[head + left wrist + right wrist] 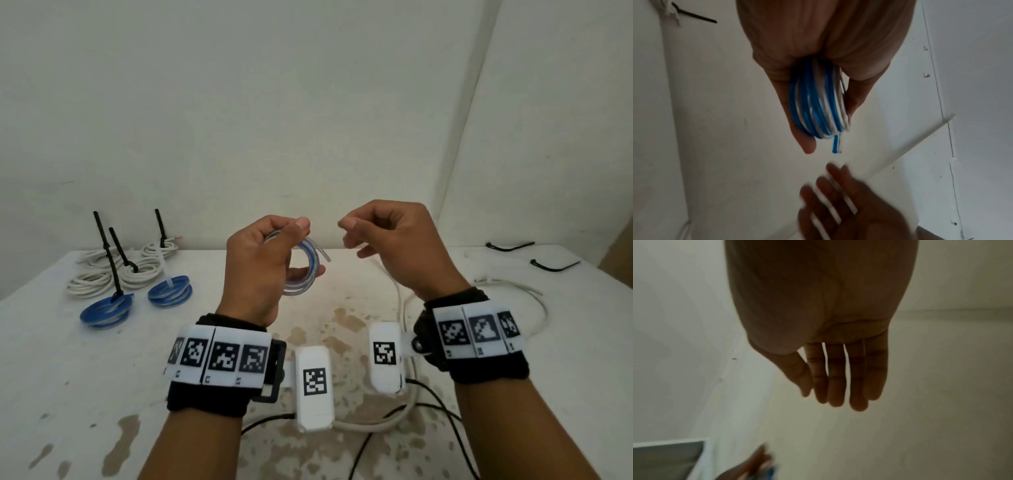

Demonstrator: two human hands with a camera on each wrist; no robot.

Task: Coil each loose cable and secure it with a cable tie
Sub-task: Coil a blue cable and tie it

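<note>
So most of the pile looks dealt with: at the far left of the table (51, 359) sit two blue coils (107, 310), one bound with a black tie and the other, it seems, with a pale one, and behind them a cluster of white coils (102, 277) with black ties (102, 240) standing up out of them; how many white coils there are I cannot tell, as they overlap. The coil in hand (305, 270), blue and clear, is wound but not tied; the left hand (263, 260) grips it, thumb on top and fingers curled through the loop, held up above the table's middle, with its cut end (835, 146) poking free just past the fingertips. The right hand (394, 243) holds nothing: in the head view its fingers hang loosely curled, in its own wrist view they look nearly straight, and it sits just beside the coil without touching it. Judging by this, the winding of this cable is finished and the tying is what remains. Spare black ties (510, 245) lie at the far right of the table, well apart from both hands, so fetching one is probably next. A loose white cable (513, 291) sprawls on the right side, uncoiled, so at least one more round is left after this; the black leads near the wrists seem to belong to the worn cameras, not the task
</note>
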